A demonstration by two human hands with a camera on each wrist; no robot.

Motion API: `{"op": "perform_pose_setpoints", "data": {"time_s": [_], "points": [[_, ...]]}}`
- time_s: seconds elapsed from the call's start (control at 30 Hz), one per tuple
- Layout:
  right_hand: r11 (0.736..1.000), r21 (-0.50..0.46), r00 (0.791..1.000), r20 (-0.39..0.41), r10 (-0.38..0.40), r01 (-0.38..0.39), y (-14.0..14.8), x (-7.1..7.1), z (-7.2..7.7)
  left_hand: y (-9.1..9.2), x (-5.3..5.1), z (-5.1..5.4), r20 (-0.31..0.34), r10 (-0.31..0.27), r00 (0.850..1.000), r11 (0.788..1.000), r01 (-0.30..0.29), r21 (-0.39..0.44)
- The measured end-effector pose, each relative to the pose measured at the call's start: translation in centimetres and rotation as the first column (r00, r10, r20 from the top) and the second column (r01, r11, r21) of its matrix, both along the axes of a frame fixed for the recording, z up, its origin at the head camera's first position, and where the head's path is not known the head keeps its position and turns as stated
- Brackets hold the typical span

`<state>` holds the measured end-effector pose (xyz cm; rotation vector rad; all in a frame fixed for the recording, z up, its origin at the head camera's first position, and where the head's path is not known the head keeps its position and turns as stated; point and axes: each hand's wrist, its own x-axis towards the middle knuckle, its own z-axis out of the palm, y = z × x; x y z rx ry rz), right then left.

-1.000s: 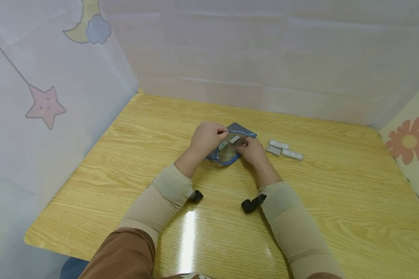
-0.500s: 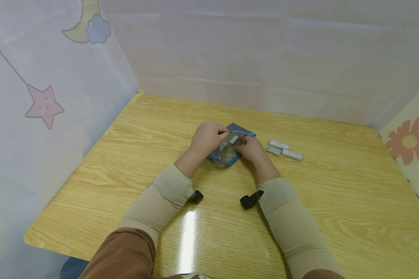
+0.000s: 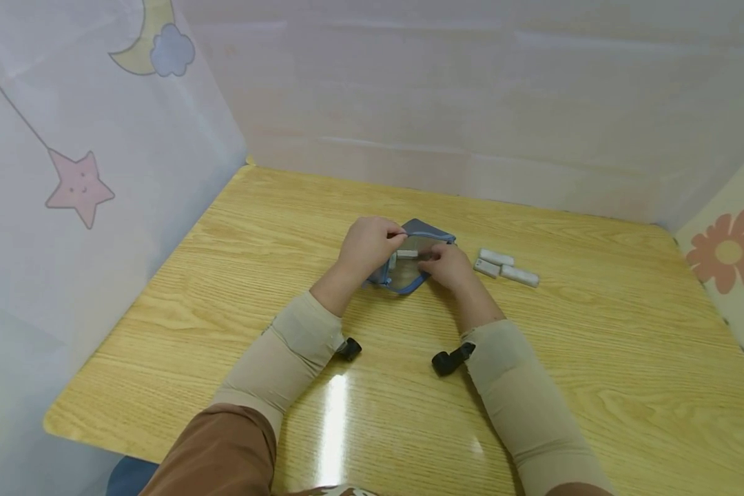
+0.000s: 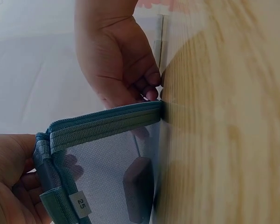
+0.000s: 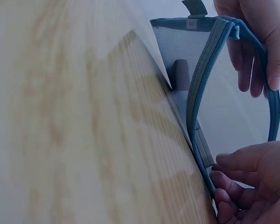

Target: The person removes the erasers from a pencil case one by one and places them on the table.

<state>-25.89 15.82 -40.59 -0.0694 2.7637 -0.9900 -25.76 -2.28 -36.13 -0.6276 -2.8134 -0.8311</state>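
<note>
A mesh zip pouch (image 3: 403,289) with blue trim lies on the table, its zipped side gaping toward the person. The left hand (image 3: 367,244) pinches the pouch's upper edge between thumb and fingers. At the opening is the right hand (image 3: 451,267), its fingers loosely bent, the tips reaching inside. A small whitish rectangular block (image 3: 407,254) lies in the pouch near those fingertips; in the right wrist view the grey block (image 5: 204,147) ends right by the thumb, and I cannot tell if they touch. A second block (image 5: 179,74) sits deeper, dark behind the mesh.
Several whitish blocks (image 3: 519,275) lie close together on the wooden table (image 3: 595,358), right of the pouch. Fabric walls (image 3: 471,103) with printed pictures stand around the table. A black camera (image 3: 348,349) is worn at the left wrist, another camera (image 3: 446,363) at the right.
The whitish block inside the pouch has shifted left and turned from slanted to nearly level. The right hand has moved slightly at the opening. The left hand keeps its pinch.
</note>
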Motion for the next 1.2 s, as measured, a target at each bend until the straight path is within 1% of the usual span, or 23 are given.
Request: {"op": "perform_pose_setpoints", "data": {"time_s": [0.13,0.3,0.4,0.53,0.6,0.67,0.83,1.2], "points": [[1.0,-0.015,1.0,-0.002,0.028,-0.028,0.2,0.2,0.1,0.0,0.1,0.1,0.014,-0.002,1.0,1.0,0.002,0.004],[0.999,-0.035,1.0,-0.003,0.016,-0.016,0.2,0.5,0.0,0.0,0.1,0.0,0.015,0.002,1.0,1.0,-0.003,0.004],[0.998,-0.063,1.0,-0.029,-0.005,0.003,0.1,0.6,-0.3,0.0,0.0,-0.1,0.013,0.002,1.0,1.0,-0.002,0.003],[0.993,-0.118,0.996,-0.086,-0.039,0.029,-0.1,0.6,-0.6,0.0,-0.1,-0.1,0.015,0.0,1.0,1.0,0.0,0.001],[0.991,-0.131,0.992,-0.114,-0.051,0.036,-0.3,0.5,-0.7,0.0,-0.1,-0.1,0.015,0.001,1.0,1.0,-0.001,0.002],[0.992,-0.121,0.989,-0.135,-0.056,0.04,-0.5,0.5,-0.8,0.0,0.0,-0.1,0.011,0.002,1.0,1.0,-0.002,0.001],[0.994,-0.098,0.986,-0.153,-0.062,0.048,-0.7,0.3,-1.0,0.0,0.1,0.0,0.013,0.0,1.0,1.0,0.0,-0.001],[0.996,-0.077,0.985,-0.161,-0.066,0.054,-1.2,-0.3,-1.6,0.0,0.0,-0.1,0.024,-0.002,1.0,1.0,0.002,-0.024]]}}
